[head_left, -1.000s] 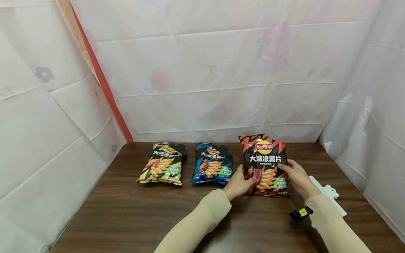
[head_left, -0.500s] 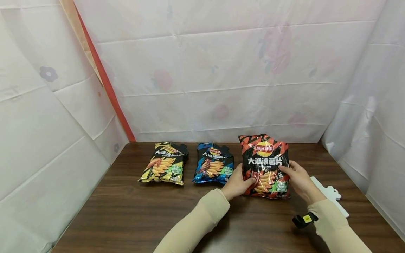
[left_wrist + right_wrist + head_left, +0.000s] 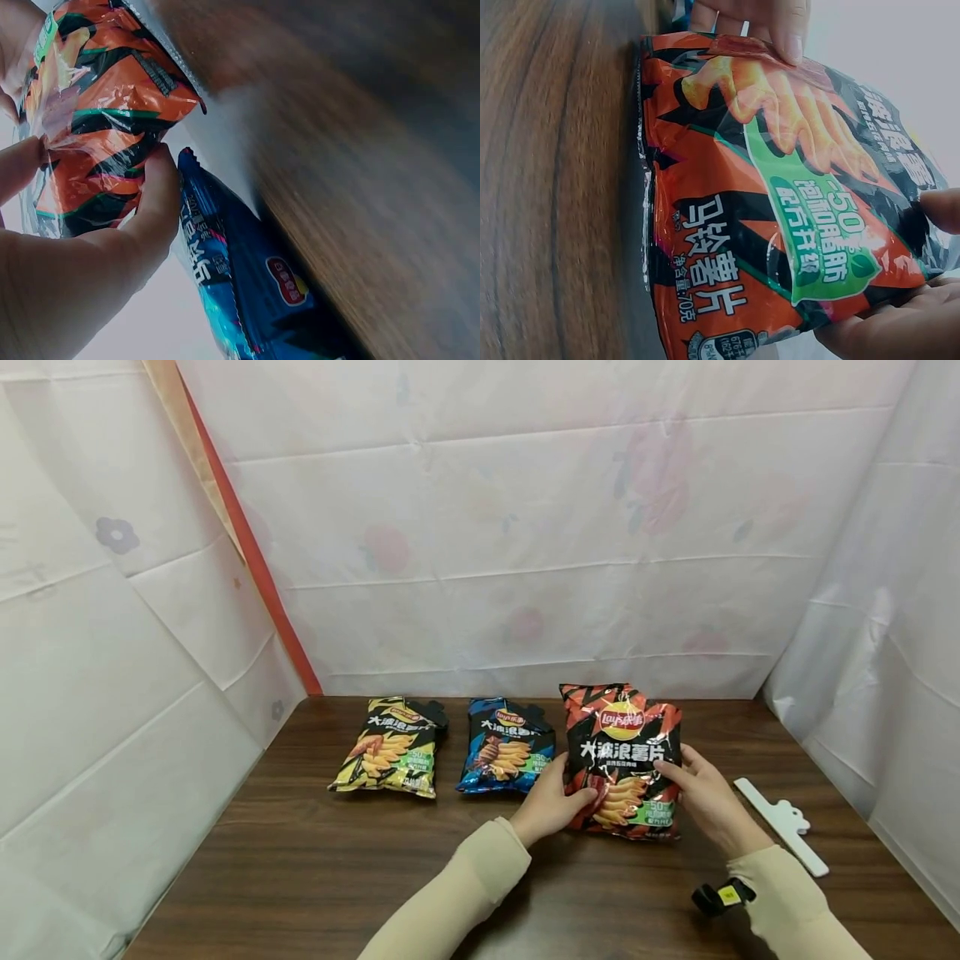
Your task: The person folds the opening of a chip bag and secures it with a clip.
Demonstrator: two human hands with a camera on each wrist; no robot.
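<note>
brown table [image 3: 300, 877] bears 2 bags [image 3: 504, 750] and 1 clip [image 3: 782, 825]; left grip [image 3: 547, 806], right grip [image 3: 708, 795] pinch 1 red bag [image 3: 621, 762].

Red bag [image 3: 622, 777]: back face hidden; cut off by the upper edge of the left wrist view. Left hand [image 3: 551, 802] and right hand [image 3: 708, 793]: partly hidden behind it. Blue bag [image 3: 502, 752]: lower corner covered by left hand. Tabletop [image 3: 360, 135]: blurred in left wrist view. Sleeves [image 3: 442, 893]: cut off at head view's lower edge. Yellow label [image 3: 727, 895]: print too small to read
</note>
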